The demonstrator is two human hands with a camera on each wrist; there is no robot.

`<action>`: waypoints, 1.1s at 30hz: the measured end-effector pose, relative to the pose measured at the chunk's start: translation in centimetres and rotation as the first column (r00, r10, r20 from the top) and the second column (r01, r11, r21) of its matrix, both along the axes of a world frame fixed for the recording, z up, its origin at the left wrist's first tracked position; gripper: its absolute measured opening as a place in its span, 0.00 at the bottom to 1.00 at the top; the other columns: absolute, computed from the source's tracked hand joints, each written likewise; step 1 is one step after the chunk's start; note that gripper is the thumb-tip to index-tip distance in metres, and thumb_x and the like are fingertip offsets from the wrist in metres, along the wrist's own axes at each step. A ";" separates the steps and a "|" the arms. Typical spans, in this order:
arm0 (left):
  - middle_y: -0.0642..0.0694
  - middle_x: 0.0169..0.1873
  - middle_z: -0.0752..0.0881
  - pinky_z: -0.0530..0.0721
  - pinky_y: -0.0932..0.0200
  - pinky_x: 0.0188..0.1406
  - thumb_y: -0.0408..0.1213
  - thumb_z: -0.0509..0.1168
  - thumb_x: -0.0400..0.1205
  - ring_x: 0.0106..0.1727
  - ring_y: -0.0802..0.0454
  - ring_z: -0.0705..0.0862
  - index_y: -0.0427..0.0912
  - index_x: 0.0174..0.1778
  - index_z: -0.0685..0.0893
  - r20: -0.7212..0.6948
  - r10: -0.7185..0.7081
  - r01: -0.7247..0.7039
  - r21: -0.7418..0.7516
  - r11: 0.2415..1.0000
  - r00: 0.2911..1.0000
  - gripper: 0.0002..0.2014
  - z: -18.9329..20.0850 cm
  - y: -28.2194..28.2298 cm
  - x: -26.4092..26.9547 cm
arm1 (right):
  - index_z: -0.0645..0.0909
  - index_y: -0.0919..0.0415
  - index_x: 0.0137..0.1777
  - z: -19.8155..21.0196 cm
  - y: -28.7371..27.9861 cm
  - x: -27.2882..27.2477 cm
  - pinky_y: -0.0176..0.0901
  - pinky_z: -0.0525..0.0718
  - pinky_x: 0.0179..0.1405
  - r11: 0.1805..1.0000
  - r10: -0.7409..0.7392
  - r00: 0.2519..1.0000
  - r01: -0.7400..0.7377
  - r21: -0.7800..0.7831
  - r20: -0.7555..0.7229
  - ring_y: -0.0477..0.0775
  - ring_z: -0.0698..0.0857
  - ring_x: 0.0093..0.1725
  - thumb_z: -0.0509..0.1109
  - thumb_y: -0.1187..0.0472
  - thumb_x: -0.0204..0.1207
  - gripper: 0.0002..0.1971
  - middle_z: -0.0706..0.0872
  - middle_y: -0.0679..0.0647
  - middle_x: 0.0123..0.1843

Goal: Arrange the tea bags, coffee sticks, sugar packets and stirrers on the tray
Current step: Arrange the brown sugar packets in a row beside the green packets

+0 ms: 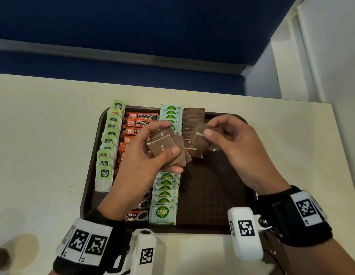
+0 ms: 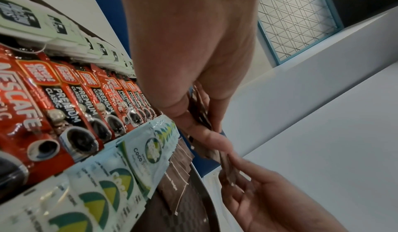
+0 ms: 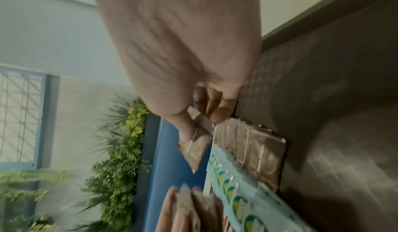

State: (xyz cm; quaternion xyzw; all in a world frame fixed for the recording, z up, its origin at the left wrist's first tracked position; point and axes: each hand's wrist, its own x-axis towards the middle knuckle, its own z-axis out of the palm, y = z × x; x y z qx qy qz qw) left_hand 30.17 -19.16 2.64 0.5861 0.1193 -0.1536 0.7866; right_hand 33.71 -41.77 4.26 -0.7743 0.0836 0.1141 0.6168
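A dark brown tray (image 1: 212, 195) holds a left column of green-tagged tea bags (image 1: 108, 143), then red coffee sticks (image 1: 139, 117), then pale Coco sugar packets (image 1: 164, 195). A short row of brown sugar packets (image 1: 193, 116) lies at the back centre. My left hand (image 1: 172, 155) grips a fanned stack of brown sugar packets (image 1: 162, 145) above the tray's middle. My right hand (image 1: 209, 129) pinches a single brown sugar packet (image 1: 198, 137) beside that stack. The right wrist view shows this packet (image 3: 196, 149) hanging from thumb and finger above the row (image 3: 264, 154). No stirrers are in view.
The tray sits on a cream table (image 1: 43, 135) with a blue partition (image 1: 133, 26) behind and a white wall (image 1: 321, 56) on the right. The tray's right part shows only its patterned floor (image 1: 222, 171). Greenery (image 3: 120, 159) appears in the right wrist view.
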 end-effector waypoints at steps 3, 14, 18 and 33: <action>0.42 0.65 0.91 0.98 0.47 0.40 0.21 0.75 0.82 0.59 0.35 0.96 0.51 0.73 0.87 0.004 0.063 -0.063 0.001 0.998 0.998 0.27 -0.5 0.8 0.1 | 0.87 0.51 0.57 -1.1 -1.1 0.1 0.23 0.84 0.47 0.985 -0.010 0.999 0.017 -0.173 0.040 0.37 0.89 0.54 0.79 0.59 0.83 0.06 0.92 0.43 0.53; 0.44 0.61 0.93 0.98 0.46 0.42 0.23 0.76 0.81 0.56 0.32 0.96 0.50 0.73 0.87 0.023 0.087 -0.088 0.017 0.996 0.996 0.27 -0.9 1.8 0.2 | 0.85 0.50 0.52 -5.7 1.7 -1.4 0.25 0.76 0.43 0.891 0.180 0.978 -0.116 -0.439 0.108 0.39 0.82 0.44 0.84 0.59 0.78 0.10 0.84 0.43 0.49; 0.45 0.60 0.93 0.98 0.48 0.41 0.22 0.76 0.81 0.55 0.32 0.96 0.50 0.74 0.87 0.020 0.090 -0.091 0.017 0.996 0.996 0.27 -1.0 1.8 0.1 | 0.84 0.49 0.58 -6.6 1.8 -1.6 0.29 0.79 0.52 0.842 0.214 0.967 -0.110 -0.528 0.140 0.39 0.79 0.51 0.84 0.57 0.78 0.14 0.77 0.45 0.58; 0.45 0.60 0.93 0.97 0.49 0.40 0.24 0.76 0.80 0.56 0.33 0.96 0.49 0.73 0.87 0.010 0.102 -0.102 -0.001 0.995 0.995 0.26 -1.0 1.9 0.5 | 0.81 0.49 0.66 -6.3 2.0 -2.3 0.45 0.87 0.68 0.796 0.268 0.955 -0.145 -0.588 0.127 0.45 0.79 0.61 0.89 0.52 0.71 0.27 0.69 0.46 0.68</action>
